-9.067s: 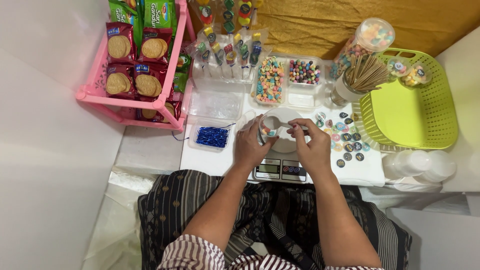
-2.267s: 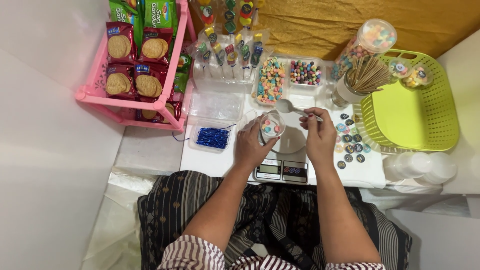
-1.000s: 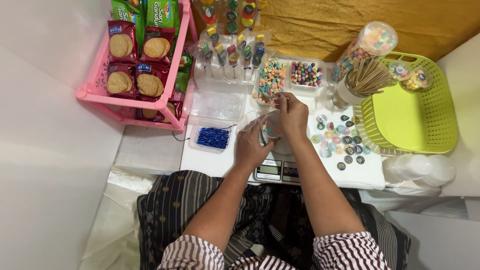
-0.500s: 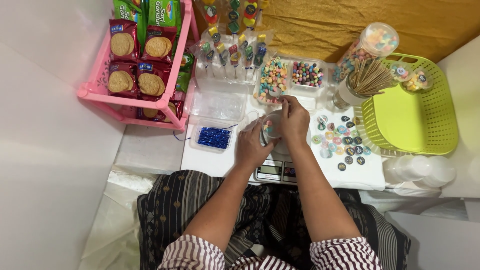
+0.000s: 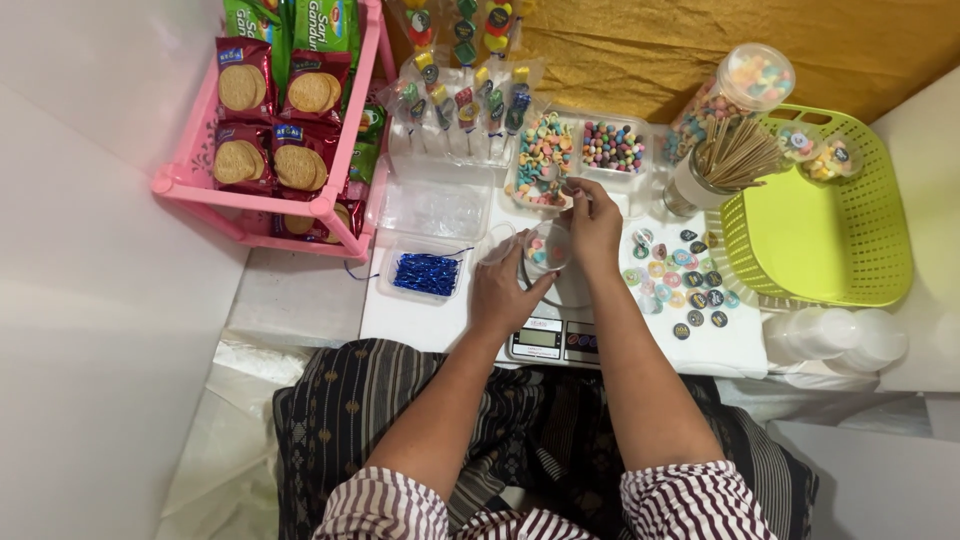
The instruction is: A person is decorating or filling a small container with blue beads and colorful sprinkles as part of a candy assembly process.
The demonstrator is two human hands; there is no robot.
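Note:
My left hand holds a small clear plastic cup with a few pastel candies in it, above the kitchen scale. My right hand reaches over the cup to the near edge of a clear tray of pastel ring candies, its fingers pinched on a small metal spoon that dips into that tray. Right beside it stands a second tray of small round coloured candies.
A pink rack of biscuit packs stands at the left. A tray of blue twist ties and an empty clear tray lie near it. Round stickers, a cup of wooden sticks, a candy jar, a green basket and lidded clear cups sit at the right.
My right hand moved from beside the cup up and left to the ring-candy tray. My left hand keeps the cup over the scale, almost still.

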